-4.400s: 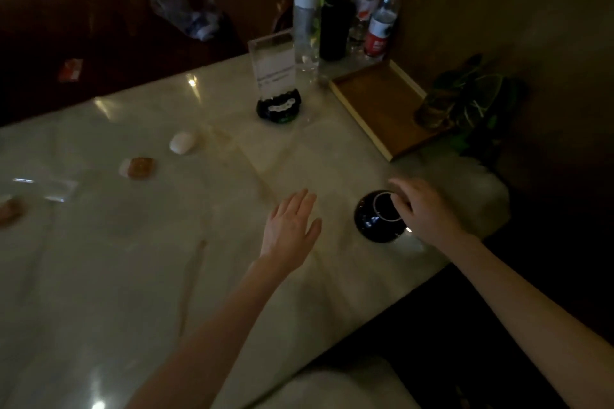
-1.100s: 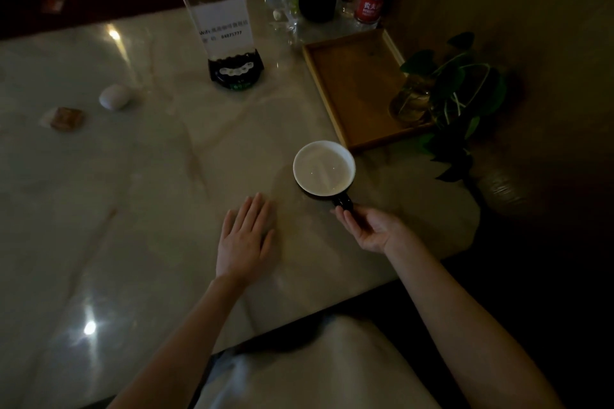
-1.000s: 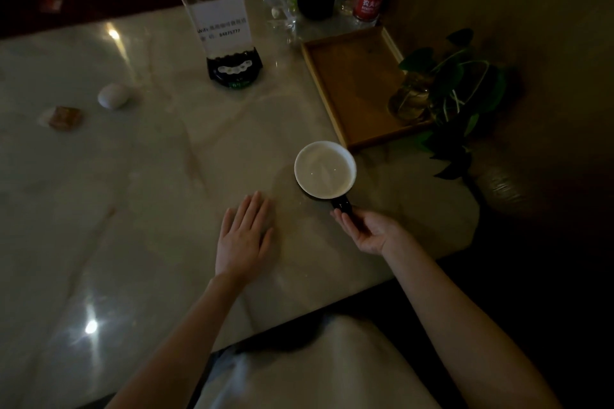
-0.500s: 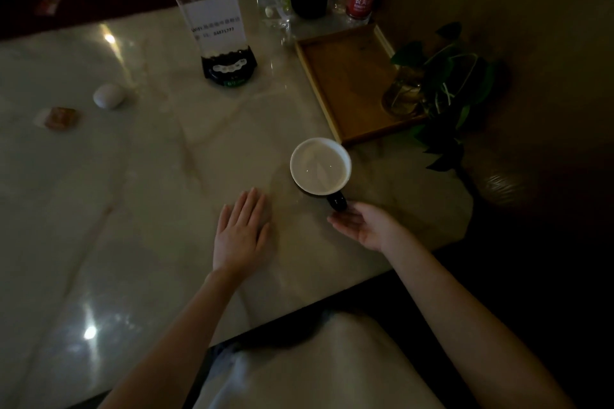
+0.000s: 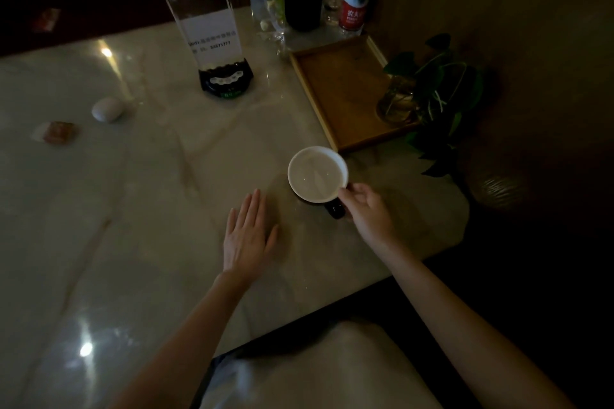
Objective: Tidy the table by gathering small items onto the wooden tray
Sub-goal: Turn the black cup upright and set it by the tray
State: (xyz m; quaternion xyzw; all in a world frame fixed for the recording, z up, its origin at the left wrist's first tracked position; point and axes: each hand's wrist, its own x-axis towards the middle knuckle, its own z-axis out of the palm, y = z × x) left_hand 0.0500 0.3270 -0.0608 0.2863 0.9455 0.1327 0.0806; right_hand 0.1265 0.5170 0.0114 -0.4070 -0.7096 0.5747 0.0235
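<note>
Dim light, marble desk (image 5: 149,209). Right hand (image 5: 367,209) at the near side of a cup (image 5: 317,174), black outside, white inside, standing upright on the desk; the fingers (image 5: 349,190) touch the rim and the dark handle sits under the palm. Whether this grip is pinching the rim or only resting against it cannot be told from here. Left hand (image 5: 247,236) lies flat on the desk, palm down, fingers spread and straight, holding nothing, to the left of the cup and apart from it. Wooden tray (image 5: 345,93) lies beyond the right hand, its near corner just beside the cup's far rim; a glass vase with a leafy plant (image 5: 432,86) stands at the tray's right edge. Further beyond, several bottles (image 5: 354,0) and a clear sign holder (image 5: 212,40) on a dark base. Far to the left of both hands, a white pebble-like item (image 5: 107,109) and a small brown wrapped item (image 5: 58,132) sit on the desk, near each other, well apart from the tray.
</note>
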